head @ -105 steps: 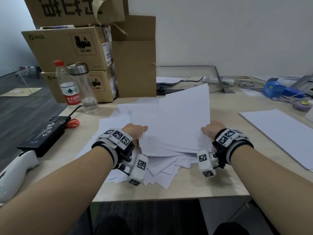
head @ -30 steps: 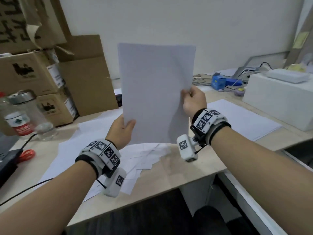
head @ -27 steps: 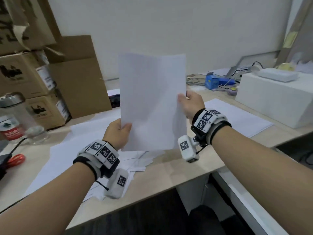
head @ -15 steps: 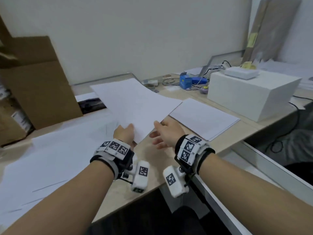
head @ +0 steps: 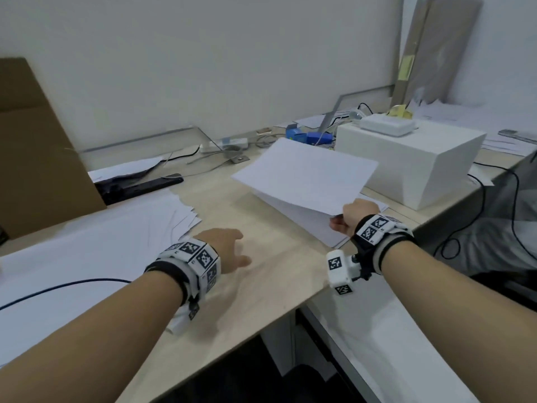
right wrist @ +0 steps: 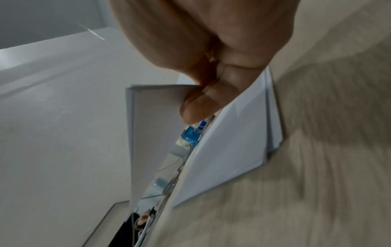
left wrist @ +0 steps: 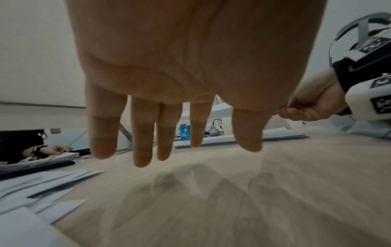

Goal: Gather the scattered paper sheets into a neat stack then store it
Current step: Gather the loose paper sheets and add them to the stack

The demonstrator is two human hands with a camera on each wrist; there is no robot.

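the left hand [head: 226, 251] hovers slack and empty over the counter [head: 261, 274], so only the right hand [head: 350, 218], its grip pinching one corner of the gathered sheets [head: 305, 175] above the flat stack [head: 322, 228], steadies them, and they could droop, fan or land skewed.

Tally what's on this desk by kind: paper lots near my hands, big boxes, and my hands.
Paper lots: 3 (scattered sheets, neat stack, held paper)
Big boxes: 2 (cardboard box, white box)
Hands: 2 (left hand holding nothing, right hand pinching the held paper)
Total: 7
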